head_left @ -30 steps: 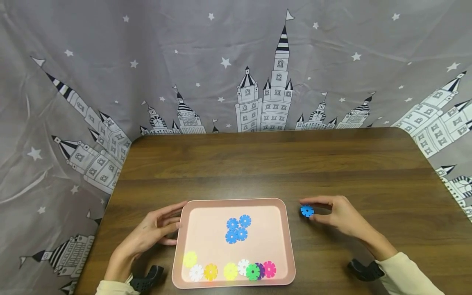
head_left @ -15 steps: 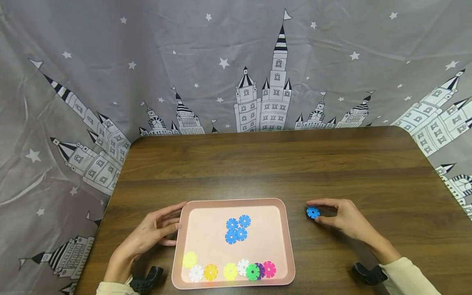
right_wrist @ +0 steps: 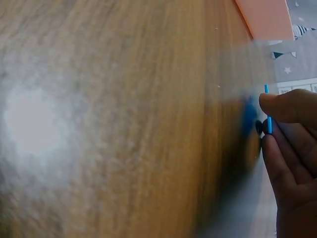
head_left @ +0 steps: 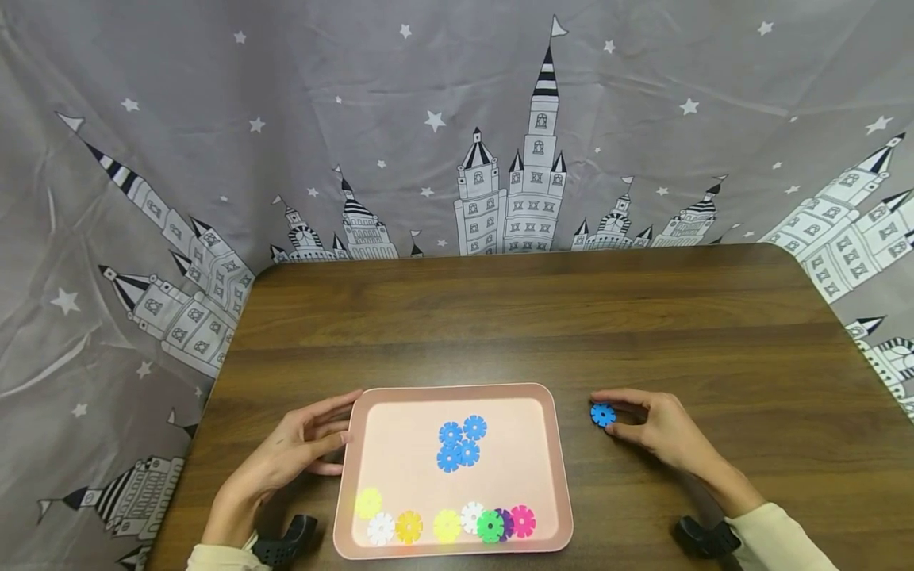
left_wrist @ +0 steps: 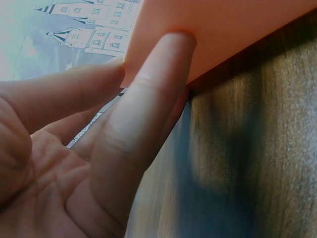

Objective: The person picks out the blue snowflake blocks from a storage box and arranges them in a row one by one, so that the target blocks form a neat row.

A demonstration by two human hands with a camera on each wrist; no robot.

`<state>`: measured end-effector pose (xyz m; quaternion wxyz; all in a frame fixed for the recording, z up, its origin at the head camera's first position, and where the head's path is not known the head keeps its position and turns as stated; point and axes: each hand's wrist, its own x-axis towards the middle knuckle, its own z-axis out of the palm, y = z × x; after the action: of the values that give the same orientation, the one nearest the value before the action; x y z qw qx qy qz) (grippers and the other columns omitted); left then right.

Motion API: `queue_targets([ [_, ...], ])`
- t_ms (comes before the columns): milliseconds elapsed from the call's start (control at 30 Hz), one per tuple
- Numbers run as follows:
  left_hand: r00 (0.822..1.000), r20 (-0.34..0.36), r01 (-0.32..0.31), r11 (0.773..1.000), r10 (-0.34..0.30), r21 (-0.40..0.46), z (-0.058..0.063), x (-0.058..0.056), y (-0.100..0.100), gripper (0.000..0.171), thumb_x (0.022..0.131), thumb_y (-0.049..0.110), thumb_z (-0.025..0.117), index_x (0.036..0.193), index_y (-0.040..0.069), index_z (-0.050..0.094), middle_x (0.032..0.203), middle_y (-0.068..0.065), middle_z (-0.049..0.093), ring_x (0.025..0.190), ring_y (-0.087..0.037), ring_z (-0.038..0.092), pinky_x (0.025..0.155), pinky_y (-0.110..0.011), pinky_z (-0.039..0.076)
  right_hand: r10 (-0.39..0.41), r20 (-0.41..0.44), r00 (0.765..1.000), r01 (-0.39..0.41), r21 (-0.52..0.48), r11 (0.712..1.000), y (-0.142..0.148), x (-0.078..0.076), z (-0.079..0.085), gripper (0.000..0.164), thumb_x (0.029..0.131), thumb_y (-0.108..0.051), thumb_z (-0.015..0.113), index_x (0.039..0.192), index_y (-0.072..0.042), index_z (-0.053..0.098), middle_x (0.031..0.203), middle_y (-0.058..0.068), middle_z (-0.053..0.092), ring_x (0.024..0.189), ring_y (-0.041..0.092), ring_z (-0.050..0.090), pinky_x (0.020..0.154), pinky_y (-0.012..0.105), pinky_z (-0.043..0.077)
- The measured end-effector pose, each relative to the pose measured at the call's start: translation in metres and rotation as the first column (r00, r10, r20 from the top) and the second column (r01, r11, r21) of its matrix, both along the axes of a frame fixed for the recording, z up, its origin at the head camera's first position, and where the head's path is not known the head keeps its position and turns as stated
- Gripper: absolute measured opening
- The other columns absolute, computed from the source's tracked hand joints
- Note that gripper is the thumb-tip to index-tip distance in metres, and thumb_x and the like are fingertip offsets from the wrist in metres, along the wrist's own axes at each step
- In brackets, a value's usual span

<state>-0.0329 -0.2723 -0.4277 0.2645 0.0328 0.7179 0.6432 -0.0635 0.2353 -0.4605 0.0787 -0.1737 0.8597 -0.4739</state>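
Note:
My right hand [head_left: 660,427] pinches a blue notched plastic disc [head_left: 603,415] between thumb and fingertips, right of the tray, low over the table. In the right wrist view that disc [right_wrist: 268,116] appears edge-on, standing upright, its blue reflection on the tabletop beside it. A pale pink tray [head_left: 400,408] lies in front, touched at its left side by my left hand [head_left: 293,444]. The left wrist view has the thumb [left_wrist: 163,74] pressed on the tray's outer wall, another finger at its corner. Several blue discs [head_left: 468,453] form a cluster inside the tray.
Along the tray's near side lie other notched discs: yellow [head_left: 446,526], white [head_left: 381,529], orange [head_left: 408,526], green [head_left: 489,526], purple and pink [head_left: 523,521]. A brown wooden table [head_left: 528,317] carries everything. Behind it hangs a grey curtain [head_left: 321,55] printed with castles.
My right hand, holding the blue disc, has shifted a little to the right and toward me over the second. The left hand, tray and discs in it look unmoved.

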Motion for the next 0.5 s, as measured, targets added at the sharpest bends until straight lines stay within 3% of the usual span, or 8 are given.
queue_targets([
  [500,1.0,-0.007,0.001,1.0,-0.001,0.002,0.0005,0.0001,0.0007,0.062,0.098,0.006,0.06,0.152,-0.002,0.03,0.144,-0.036,0.038,0.119,-0.019,0.058,0.077,-0.05,0.06,-0.029,-0.025,0.999,0.03,0.045,0.999,-0.0033,0.0036,0.001,0.04,0.081,-0.006,0.081,0.119,-0.013,0.072,0.116,0.001,0.071,0.106,0.014,0.065,0.088,0.015,0.052],
])
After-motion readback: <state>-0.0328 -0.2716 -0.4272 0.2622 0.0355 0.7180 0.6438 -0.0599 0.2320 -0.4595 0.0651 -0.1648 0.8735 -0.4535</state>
